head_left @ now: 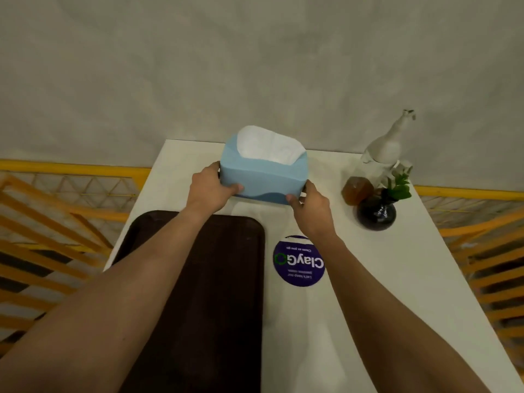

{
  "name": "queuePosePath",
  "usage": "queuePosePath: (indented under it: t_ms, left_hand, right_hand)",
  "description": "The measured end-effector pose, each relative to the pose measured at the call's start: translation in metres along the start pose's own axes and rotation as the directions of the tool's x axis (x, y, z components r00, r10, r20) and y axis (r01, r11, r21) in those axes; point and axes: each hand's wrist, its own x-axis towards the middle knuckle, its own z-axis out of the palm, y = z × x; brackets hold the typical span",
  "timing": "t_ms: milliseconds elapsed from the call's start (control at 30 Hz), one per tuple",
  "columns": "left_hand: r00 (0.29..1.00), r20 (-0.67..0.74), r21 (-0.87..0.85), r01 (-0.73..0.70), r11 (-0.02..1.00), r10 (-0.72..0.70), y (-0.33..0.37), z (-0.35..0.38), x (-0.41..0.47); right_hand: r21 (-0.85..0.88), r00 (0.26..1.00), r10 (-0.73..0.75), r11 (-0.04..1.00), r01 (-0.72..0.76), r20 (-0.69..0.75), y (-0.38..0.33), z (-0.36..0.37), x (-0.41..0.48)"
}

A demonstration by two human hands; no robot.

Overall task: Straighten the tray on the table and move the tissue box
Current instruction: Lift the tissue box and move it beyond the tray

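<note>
A light blue tissue box (263,177) with white tissue showing at its top is at the far middle of the white table (397,279). My left hand (211,185) grips its left end and my right hand (310,207) grips its right near corner. Whether the box rests on the table or hangs just above it I cannot tell. A dark brown tray (226,293) lies on the near left of the table, its long sides in line with the table edge; my left forearm crosses over it.
A round purple sticker (297,263) lies on the table right of the tray. At the far right stand a glass bottle with amber liquid (377,163) and a dark round vase with a green sprig (377,214). Yellow railings flank the table; a grey wall stands behind.
</note>
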Motion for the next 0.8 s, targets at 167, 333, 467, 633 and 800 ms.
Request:
queuePosePath:
  t_ms: [167,333,467,633,800]
  left_hand:
    - [0.999,-0.037,0.023,-0.009,1.000,0.010,-0.036,-0.043,0.011]
    - [0.998,-0.060,0.022,0.009,1.000,-0.008,-0.078,-0.085,0.025]
    - [0.999,-0.045,0.009,0.022,1.000,-0.022,-0.109,-0.107,0.028]
    - [0.999,-0.027,-0.016,0.032,0.999,-0.033,-0.137,-0.117,0.030]
    - [0.999,-0.030,0.006,0.046,0.999,-0.046,-0.155,-0.114,0.038]
  right_hand:
    - [0.023,1.000,-0.012,1.000,0.012,0.003,-0.035,0.044,0.007]
    - [0.041,0.999,-0.039,0.998,0.038,0.032,-0.071,0.094,0.012]
    - [0.014,0.996,-0.042,0.999,0.041,0.072,-0.087,0.124,0.012]
    - [-0.045,0.994,-0.015,0.999,0.020,0.112,-0.095,0.150,0.013]
    - [-0.050,0.990,-0.010,0.999,0.017,0.138,-0.090,0.165,0.015]
